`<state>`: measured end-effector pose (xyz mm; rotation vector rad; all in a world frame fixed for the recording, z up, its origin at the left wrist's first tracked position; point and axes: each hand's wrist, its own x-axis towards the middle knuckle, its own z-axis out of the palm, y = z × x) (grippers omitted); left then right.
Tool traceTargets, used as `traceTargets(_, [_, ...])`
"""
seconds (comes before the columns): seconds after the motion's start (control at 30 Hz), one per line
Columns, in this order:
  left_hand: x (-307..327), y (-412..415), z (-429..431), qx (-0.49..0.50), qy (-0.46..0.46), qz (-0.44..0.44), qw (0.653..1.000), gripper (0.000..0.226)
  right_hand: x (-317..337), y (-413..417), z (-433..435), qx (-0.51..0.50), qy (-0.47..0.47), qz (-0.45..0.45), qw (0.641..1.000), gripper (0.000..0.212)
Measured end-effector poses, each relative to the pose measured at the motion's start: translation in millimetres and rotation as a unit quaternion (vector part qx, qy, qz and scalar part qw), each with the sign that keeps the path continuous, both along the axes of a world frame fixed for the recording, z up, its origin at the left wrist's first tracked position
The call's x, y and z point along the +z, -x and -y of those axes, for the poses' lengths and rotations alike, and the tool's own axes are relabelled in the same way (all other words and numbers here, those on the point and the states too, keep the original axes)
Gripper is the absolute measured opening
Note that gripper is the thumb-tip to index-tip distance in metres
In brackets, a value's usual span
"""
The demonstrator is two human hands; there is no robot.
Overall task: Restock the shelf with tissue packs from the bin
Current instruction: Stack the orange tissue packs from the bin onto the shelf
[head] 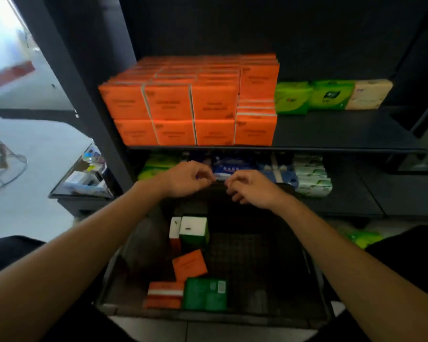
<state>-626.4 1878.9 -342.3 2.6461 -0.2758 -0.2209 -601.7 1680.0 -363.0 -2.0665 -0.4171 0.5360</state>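
step: between packs | left hand (pixel 188 178), right hand (pixel 250 188) curled over bin (pixel 208 315) far rim, grip unclear | packs (pixel 189 265) low in bin | next: likely reach down, lift one to shelf (pixel 331 129)

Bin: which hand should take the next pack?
Left, probably. The orange pack and green pack lie in the left half of the bin, nearer the left hand; the right hand is above the bare side.
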Motion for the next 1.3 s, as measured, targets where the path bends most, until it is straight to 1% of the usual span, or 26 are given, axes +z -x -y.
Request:
traceTargets(0.1, [-38.1,4.9,-10.5,0.024,0.026,-0.062,0.997,0.018,-33.2,4.1,-8.9,0.016,0.034,-0.04,0.998,0.016])
traceTargets(0.2, [-70.5,10.4,-19.9,0.043,0.043,-0.102,0.993,0.02,-62.5,7.9,-20.0,0.02,0.053,-0.08,0.995,0.016])
traceTargets(0.3, [-103.0,15.3,-25.2,0.079,0.088,-0.161,0.98,0.022,-89.5,11.7,-31.7,0.025,0.062,-0.106,0.992,0.017])
traceTargets(0.47, [-164.6,17.3,-38.3,0.122,0.126,-0.2,0.964,0.02,-137.3,15.4,-49.1,0.044,0.092,-0.145,0.984,0.018])
traceTargets(0.57, [-208.2,27.2,-48.0,0.175,0.163,-0.248,0.939,0.017,-170.3,20.8,-59.6,0.05,0.107,-0.179,0.977,0.017])
traceTargets(0.63, [-233.9,36.0,-53.9,0.198,0.181,-0.288,0.919,0.017,-192.6,22.5,-64.7,0.045,0.125,-0.198,0.971,0.021])
traceTargets(0.73, [-258.2,48.6,-63.5,0.223,0.177,-0.311,0.907,0.017,-227.6,18.7,-75.7,0.053,0.164,-0.239,0.956,0.026])
traceTargets(0.83, [-282.1,57.0,-72.2,0.267,0.166,-0.32,0.894,0.019,-259.0,11.0,-90.3,0.056,0.196,-0.264,0.943,0.017])
traceTargets(0.9, [-302.5,63.2,-79.3,0.28,0.147,-0.338,0.886,0.022,-280.1,10.9,-99.4,0.052,0.208,-0.273,0.938,0.02])
traceTargets(1.0, [-324.4,71.1,-83.7,0.29,0.133,-0.353,0.879,0.027,-310.6,16.5,-109.6,0.034,0.217,-0.252,0.943,0.024])
traceTargets(1.07, [-338.3,76.9,-82.7,0.303,0.136,-0.362,0.871,0.043,-327.0,21.2,-113.9,-0.002,0.225,-0.234,0.946,0.016])
traceTargets(1.1, [-343.4,79.6,-82.3,0.314,0.136,-0.372,0.863,0.046,-333.6,23.6,-114.7,-0.023,0.234,-0.225,0.946,0.019])
traceTargets(1.17, [-354.3,82.7,-83.3,0.326,0.123,-0.383,0.856,0.043,-344.7,27.4,-114.6,-0.052,0.243,-0.212,0.945,0.028])
traceTargets(1.23, [-360.6,81.6,-82.4,0.324,0.145,-0.393,0.848,0.048,-352.2,28.4,-113.8,-0.064,0.238,-0.227,0.942,0.035])
traceTargets(1.3, [-369.4,79.3,-81.4,0.329,0.183,-0.406,0.833,0.044,-355.0,27.5,-114.8,-0.054,0.236,-0.255,0.936,0.04])
